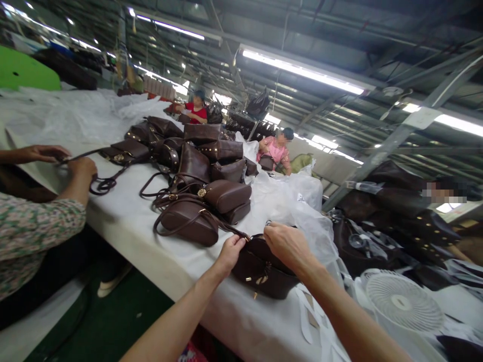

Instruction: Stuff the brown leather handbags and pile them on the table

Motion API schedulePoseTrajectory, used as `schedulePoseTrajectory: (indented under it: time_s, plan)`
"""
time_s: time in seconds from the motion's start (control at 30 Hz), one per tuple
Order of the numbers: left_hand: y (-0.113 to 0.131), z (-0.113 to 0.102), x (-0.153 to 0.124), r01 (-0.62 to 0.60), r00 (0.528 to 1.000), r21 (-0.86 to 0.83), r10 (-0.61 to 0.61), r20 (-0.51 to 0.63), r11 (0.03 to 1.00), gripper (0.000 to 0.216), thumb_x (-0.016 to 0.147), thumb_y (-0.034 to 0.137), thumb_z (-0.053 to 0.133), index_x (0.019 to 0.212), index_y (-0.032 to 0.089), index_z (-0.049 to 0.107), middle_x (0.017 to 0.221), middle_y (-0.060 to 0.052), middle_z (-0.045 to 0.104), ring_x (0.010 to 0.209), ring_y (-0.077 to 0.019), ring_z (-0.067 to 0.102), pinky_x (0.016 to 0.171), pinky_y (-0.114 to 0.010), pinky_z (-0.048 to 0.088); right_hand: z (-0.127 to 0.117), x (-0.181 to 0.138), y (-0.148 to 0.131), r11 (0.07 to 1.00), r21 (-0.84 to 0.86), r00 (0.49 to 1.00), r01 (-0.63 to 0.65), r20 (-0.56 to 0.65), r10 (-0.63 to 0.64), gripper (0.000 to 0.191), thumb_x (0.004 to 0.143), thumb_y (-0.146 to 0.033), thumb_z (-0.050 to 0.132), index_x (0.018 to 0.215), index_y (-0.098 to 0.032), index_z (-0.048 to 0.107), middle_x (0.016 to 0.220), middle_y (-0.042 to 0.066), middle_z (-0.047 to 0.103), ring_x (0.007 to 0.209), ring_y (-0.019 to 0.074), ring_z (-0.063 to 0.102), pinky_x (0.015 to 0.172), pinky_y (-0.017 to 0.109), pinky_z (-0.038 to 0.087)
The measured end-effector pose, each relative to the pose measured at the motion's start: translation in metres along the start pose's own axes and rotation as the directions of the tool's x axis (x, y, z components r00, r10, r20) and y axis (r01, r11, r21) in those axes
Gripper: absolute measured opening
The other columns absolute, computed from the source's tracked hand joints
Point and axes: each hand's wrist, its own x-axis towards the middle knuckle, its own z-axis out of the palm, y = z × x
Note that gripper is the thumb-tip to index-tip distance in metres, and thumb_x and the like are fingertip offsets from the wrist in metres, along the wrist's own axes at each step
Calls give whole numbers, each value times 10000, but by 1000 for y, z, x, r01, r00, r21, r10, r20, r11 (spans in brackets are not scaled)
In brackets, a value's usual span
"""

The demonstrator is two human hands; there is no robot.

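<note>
A dark brown handbag point(266, 276) with gold-coloured trim and a small tassel-like piece on its front stands at the near edge of the white-covered table point(181, 261). My left hand point(229, 255) pinches a thin brown strap point(239, 233) at the bag's left top corner. Over the top opening, my right hand point(289, 245) is closed, with a small dark, shiny piece at its fingertips that is too small to name. Just left of the bag lies another brown handbag point(188, 221) with its straps loose.
A pile of brown handbags point(196, 156) covers the table's middle. Clear plastic wrapping point(305, 201) lies behind and right. A white fan point(403, 301) stands at right. A co-worker's hands point(81, 168) hold a strap at left; other people point(275, 151) work beyond.
</note>
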Motion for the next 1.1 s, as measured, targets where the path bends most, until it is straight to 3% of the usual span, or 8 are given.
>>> schedulePoseTrajectory:
  time_s: [0.33,0.5,0.7,0.77,0.87,0.93,1.0,1.1]
  plan:
    - [-1,-1,2,-1,1000,19,1,9,1000,358,709,347,654,969,106,697,911,-85,717,933,-234,618,890,-341,434,-8,8,-9,993,-77,995,88,51,-84,297,920,-118,405,914,-131,702,887,149,686,798,276,697,622,309,492]
    - [-2,1,6,-42,999,105,43,-9,994,227,704,237,610,874,123,709,825,-52,714,827,-201,625,796,-294,451,-10,16,-20,983,-61,982,172,85,-166,312,915,-91,398,922,-102,710,921,176,694,833,291,698,643,327,503]
    - [8,-5,3,-98,990,296,124,-69,950,113,711,164,598,719,145,709,683,-9,669,707,-173,579,667,-251,394,-4,21,-30,983,-28,979,180,98,-177,256,923,-139,434,933,-129,690,916,153,695,827,273,693,640,314,476]
    - [21,-14,-4,-150,986,425,169,-5,893,98,715,153,615,664,163,698,645,4,650,688,-163,566,655,-244,375,0,20,-30,983,6,979,183,89,-183,205,925,-195,468,996,-160,657,946,126,684,817,252,685,636,303,458]
    - [44,-29,-16,-294,952,668,272,141,683,164,768,152,586,626,173,666,630,3,632,642,-143,541,626,-239,352,9,19,-28,979,90,979,185,68,-192,195,902,-248,526,1075,-207,604,1011,85,652,835,224,665,645,289,431]
    - [56,-34,-20,-356,923,741,340,183,569,177,790,144,563,641,171,655,658,-9,640,642,-137,543,617,-235,356,14,19,-29,971,147,980,187,40,-195,210,904,-250,524,1099,-228,595,1032,65,638,863,206,652,658,277,418]
    - [62,-34,-22,-376,905,755,387,175,538,167,786,124,554,655,167,648,680,-18,650,649,-134,558,610,-225,373,18,21,-31,964,181,980,195,10,-200,207,923,-260,496,1092,-242,615,1031,54,635,872,192,646,656,266,407]
    - [61,-29,-19,-379,895,728,425,133,571,145,763,99,546,674,162,642,677,-20,650,636,-129,570,595,-212,396,22,25,-33,961,184,978,207,-10,-208,243,959,-278,433,1010,-248,669,994,47,647,842,178,647,636,254,391]
